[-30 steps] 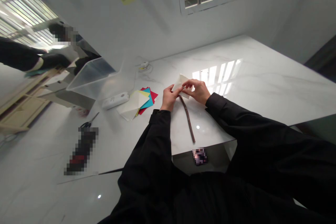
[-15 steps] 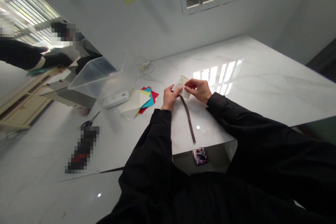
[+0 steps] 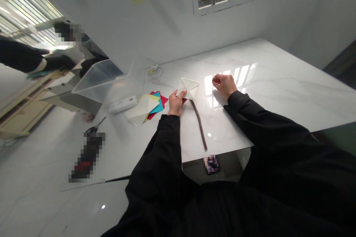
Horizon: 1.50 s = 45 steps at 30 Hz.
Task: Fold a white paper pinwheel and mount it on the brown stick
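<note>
My left hand pinches a small cream envelope by its lower left side, thumb on top. Diagonal fold lines meet near the envelope's middle. My right hand is apart from it, to the right, low over the table, with thumb and fingertips pressed together; anything between them is too small to make out. A brown stick lies on the table, its upper end just under the envelope. Left of my left hand lies a fanned pile of cream, yellow, blue and red papers.
On the white marbled table are a white oblong device, scissors, a clear plastic bin and a small cable. A blurred dark item lies front left. Another person's sleeve shows at far left.
My right hand has left the envelope and moved right, fingers still pinched. My left hand, holding the envelope, has shifted slightly left, and more of the envelope's face shows.
</note>
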Each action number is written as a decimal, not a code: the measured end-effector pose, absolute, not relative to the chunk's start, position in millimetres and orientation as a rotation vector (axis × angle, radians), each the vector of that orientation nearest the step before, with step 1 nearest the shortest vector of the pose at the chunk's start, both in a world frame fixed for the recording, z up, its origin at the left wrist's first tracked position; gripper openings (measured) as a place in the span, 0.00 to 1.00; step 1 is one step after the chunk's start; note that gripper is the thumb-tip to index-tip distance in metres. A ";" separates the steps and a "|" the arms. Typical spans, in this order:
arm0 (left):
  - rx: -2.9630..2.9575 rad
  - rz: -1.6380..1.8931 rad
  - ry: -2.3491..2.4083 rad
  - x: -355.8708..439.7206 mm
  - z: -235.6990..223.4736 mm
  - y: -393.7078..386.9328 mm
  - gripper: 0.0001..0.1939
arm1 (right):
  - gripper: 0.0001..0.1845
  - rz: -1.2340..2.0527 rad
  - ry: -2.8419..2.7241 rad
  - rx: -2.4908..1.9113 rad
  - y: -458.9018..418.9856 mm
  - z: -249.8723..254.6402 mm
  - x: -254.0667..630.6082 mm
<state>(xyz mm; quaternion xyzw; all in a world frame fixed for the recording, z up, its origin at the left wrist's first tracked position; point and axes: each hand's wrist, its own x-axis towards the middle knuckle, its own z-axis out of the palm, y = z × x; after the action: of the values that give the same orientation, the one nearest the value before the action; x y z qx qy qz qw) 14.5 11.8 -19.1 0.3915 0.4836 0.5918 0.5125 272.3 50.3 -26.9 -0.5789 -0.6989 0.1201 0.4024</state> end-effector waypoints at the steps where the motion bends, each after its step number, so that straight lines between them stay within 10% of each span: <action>1: 0.936 1.421 1.164 14.3 -18.5 11.9 0.22 | 0.08 0.255 -1.806 -1.515 53.3 -28.5 276.2; 23: 0.896 1.328 1.011 13.6 -3.2 9.5 0.15 | 0.11 0.253 -1.777 -1.341 48.0 -19.5 259.4; 39: 1.118 1.409 1.178 12.5 -21.8 21.7 0.16 | 0.41 0.338 -1.767 -0.898 8.8 -13.4 210.1; 45: 1.221 1.360 1.174 15.8 -21.4 20.7 0.21 | 0.33 0.274 -1.733 -1.011 15.5 -23.0 211.3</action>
<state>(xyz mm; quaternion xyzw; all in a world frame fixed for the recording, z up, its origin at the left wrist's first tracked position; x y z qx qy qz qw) 15.8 20.7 -21.4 0.4975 0.4781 0.5539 0.4660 211.3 15.5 -23.0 -0.4236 -0.7259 0.1147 0.5297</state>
